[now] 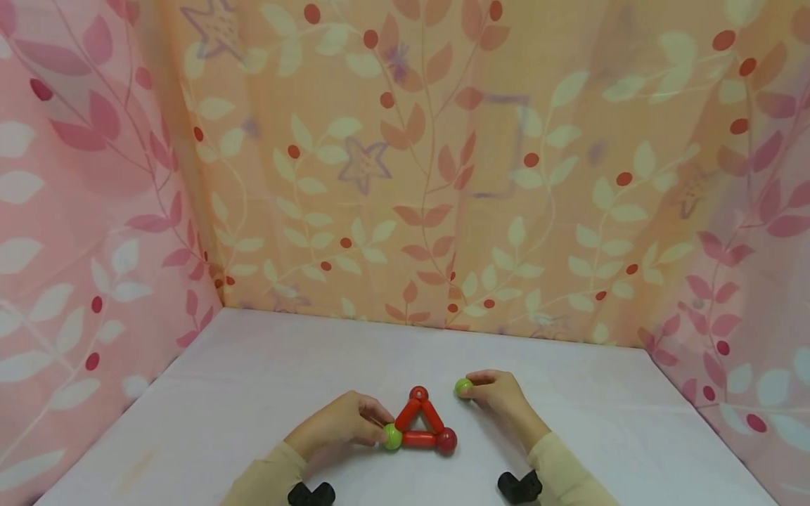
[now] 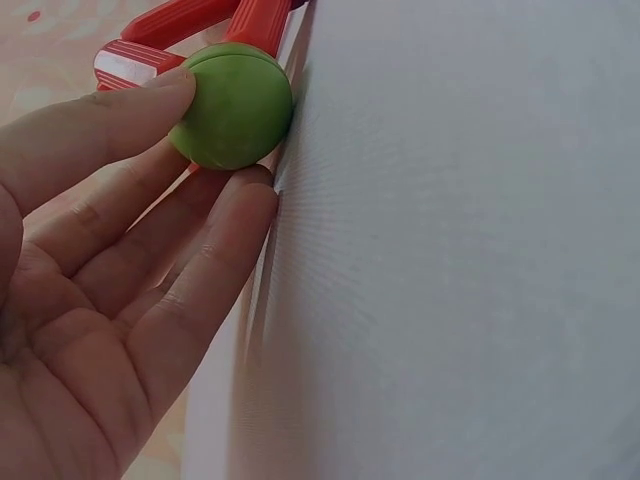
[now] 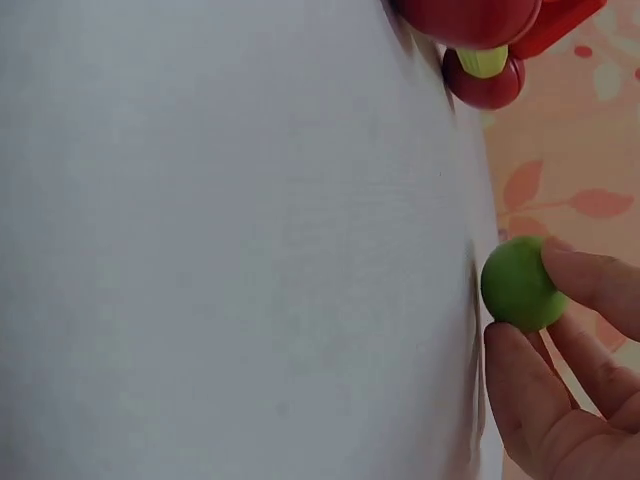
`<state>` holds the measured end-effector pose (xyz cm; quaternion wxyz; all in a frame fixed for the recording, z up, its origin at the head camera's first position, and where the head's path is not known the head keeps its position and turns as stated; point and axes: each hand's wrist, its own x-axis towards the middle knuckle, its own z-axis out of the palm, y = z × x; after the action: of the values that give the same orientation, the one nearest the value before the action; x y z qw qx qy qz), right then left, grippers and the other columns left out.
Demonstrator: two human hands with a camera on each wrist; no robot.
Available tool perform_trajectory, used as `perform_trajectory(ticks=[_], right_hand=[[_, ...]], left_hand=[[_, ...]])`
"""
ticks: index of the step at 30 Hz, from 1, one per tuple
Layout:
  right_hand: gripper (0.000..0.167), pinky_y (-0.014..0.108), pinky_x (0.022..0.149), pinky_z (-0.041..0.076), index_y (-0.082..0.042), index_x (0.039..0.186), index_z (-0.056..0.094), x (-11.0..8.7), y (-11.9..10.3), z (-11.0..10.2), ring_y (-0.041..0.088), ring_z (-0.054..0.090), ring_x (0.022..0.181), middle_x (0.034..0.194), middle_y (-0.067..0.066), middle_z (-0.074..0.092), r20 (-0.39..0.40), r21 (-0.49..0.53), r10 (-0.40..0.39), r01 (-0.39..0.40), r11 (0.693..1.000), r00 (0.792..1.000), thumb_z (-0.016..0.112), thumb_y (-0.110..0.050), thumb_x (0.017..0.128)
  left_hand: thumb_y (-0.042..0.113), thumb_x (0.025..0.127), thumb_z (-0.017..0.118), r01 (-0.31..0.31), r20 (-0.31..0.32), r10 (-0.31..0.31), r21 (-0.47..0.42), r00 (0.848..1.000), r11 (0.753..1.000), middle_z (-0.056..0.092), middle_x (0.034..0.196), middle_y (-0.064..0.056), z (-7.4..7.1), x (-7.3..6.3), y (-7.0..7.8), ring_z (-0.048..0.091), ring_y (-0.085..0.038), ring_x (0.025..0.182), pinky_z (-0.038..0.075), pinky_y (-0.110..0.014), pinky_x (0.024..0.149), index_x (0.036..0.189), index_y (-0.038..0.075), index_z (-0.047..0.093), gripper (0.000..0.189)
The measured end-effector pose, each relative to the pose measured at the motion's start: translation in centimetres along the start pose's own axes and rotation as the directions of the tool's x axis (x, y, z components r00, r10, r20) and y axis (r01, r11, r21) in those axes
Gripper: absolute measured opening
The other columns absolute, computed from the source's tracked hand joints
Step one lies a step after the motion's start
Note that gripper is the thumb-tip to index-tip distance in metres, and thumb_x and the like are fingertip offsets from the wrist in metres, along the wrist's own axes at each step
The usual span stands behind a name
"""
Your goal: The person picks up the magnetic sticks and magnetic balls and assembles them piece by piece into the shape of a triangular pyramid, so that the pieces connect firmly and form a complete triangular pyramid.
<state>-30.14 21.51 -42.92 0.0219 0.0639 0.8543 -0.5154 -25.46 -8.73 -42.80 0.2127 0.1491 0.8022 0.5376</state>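
Observation:
A triangle of red rods with a ball at each corner lies on the table. Its far corner is a red ball, its near right corner a darker red ball. At the near left corner sits a green ball, which my left hand pinches between thumb and fingers; the left wrist view shows this green ball up close. Beyond and right of the triangle, my right hand pinches a second green ball. In the right wrist view that ball is apart from the triangle.
The white table runs back to an orange patterned curtain, with pink patterned curtains at both sides. Black wrist-worn devices are on both wrists, close to the tabletop.

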Motion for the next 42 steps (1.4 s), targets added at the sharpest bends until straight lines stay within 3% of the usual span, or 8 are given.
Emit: perform_trajectory(ticks=[7,14,20,42], right_hand=[[0.033,0.036,0.088,0.056,-0.005,0.110,0.075,-1.6,-1.2,0.3,0.020,0.063,0.102,0.112,0.011,0.073,0.039,0.033,-0.048,0.046,0.998,0.998,0.081,-0.015,0.079],[0.033,0.035,0.086,0.056,-0.007,0.107,0.076,-3.5,-3.0,0.3,0.016,0.065,0.100,0.107,0.008,0.076,0.043,0.051,-0.136,0.134,0.990,0.990,0.084,-0.015,0.077],[0.035,0.037,0.087,0.056,-0.007,0.108,0.076,-4.5,-4.1,0.3,0.015,0.067,0.096,0.106,0.007,0.076,0.098,0.047,-0.178,0.174,0.984,0.979,0.085,-0.018,0.076],[0.036,0.037,0.090,0.057,-0.006,0.110,0.075,-5.6,-5.8,0.9,0.015,0.070,0.094,0.104,0.008,0.077,0.187,0.088,-0.228,0.215,0.973,0.956,0.084,-0.018,0.077]], left_hand=[[0.003,0.082,0.076,-0.002,0.006,0.002,-0.023,1.000,1.000,0.074,0.096,-0.003,0.0,-0.1,-0.1,0.065,-0.011,0.080,0.057,-0.027,0.074,0.105,0.003,0.074,0.024],[0.003,0.082,0.076,-0.011,0.010,0.011,-0.037,1.000,0.999,0.075,0.097,-0.004,0.0,-0.2,-0.1,0.064,-0.009,0.077,0.056,-0.025,0.072,0.106,0.000,0.073,0.025],[0.003,0.081,0.077,-0.008,-0.003,0.008,-0.036,1.000,0.999,0.075,0.097,-0.006,-0.1,-0.2,0.0,0.065,-0.010,0.078,0.055,-0.025,0.070,0.106,0.001,0.073,0.025],[0.005,0.081,0.078,-0.005,-0.003,0.005,-0.039,1.000,0.999,0.075,0.096,-0.005,-0.1,0.4,0.0,0.066,-0.010,0.079,0.057,-0.026,0.071,0.103,0.002,0.074,0.023]])
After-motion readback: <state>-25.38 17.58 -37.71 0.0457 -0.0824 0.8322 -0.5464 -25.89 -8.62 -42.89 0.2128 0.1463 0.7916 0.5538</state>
